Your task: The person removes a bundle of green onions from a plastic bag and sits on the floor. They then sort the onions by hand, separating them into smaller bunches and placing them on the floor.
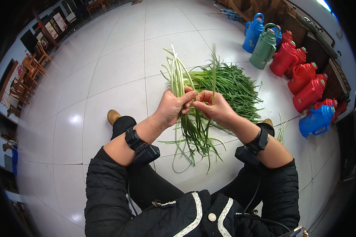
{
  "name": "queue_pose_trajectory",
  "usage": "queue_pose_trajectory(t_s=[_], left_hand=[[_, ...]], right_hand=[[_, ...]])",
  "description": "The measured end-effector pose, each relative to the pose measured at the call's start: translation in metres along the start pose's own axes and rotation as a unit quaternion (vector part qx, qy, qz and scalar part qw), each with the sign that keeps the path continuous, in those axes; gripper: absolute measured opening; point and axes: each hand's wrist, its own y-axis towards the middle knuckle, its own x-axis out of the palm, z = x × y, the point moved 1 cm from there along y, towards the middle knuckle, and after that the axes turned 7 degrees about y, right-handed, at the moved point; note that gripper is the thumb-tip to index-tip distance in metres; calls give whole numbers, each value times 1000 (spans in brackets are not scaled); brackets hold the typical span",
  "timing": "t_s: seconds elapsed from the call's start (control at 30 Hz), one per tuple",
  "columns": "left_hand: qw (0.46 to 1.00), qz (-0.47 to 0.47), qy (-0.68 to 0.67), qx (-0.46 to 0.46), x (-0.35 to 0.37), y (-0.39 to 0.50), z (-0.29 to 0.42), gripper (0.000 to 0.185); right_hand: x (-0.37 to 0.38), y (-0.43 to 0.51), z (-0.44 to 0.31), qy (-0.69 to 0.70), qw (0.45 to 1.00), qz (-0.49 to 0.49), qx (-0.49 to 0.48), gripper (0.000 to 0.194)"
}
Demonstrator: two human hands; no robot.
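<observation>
My left hand [178, 103] is closed around a bunch of long green stalks [177, 80], which look like garlic chives. Their pale stem ends point up and away from me, while the dark leaves hang below the hand. Close beside it, my right hand [212, 106] pinches a single thin stalk [214, 74], which stands upright and is partly blurred. Behind both hands a large heap of the same greens [231, 86] lies on the tiled floor, leaves to the right. A few loose strands [184, 167] lie on the floor under the held bunch.
Vacuum flasks stand at the right: a green one [263, 49], several red ones [310, 94] and blue ones [316, 120]. A few stray stalks [281, 130] lie by my right shoe [268, 121]. My left shoe [113, 116] is left of the hands. Wooden chairs [31, 69] stand far left.
</observation>
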Motion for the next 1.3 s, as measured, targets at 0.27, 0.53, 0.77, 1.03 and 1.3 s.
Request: queue_pose_trajectory(t_s=[0.27,0.53,0.77,1.03,1.3], left_hand=[[998,-2,56,32,-6,3,1,15],[997,22,44,64,-12,5,2,9],[978,148,-31,142,-55,9,35,4],[931,193,5,309,-71,-15,82,2],[968,179,153,86,-39,-21,58,20]], right_hand=[[-1,-2,-3,84,996,-26,33,19],[-3,-4,-3,131,988,-42,74,14],[-28,-7,21,134,981,4,142,10],[-83,-9,69,111,941,159,277,7],[-64,-4,35,220,962,38,155,8]])
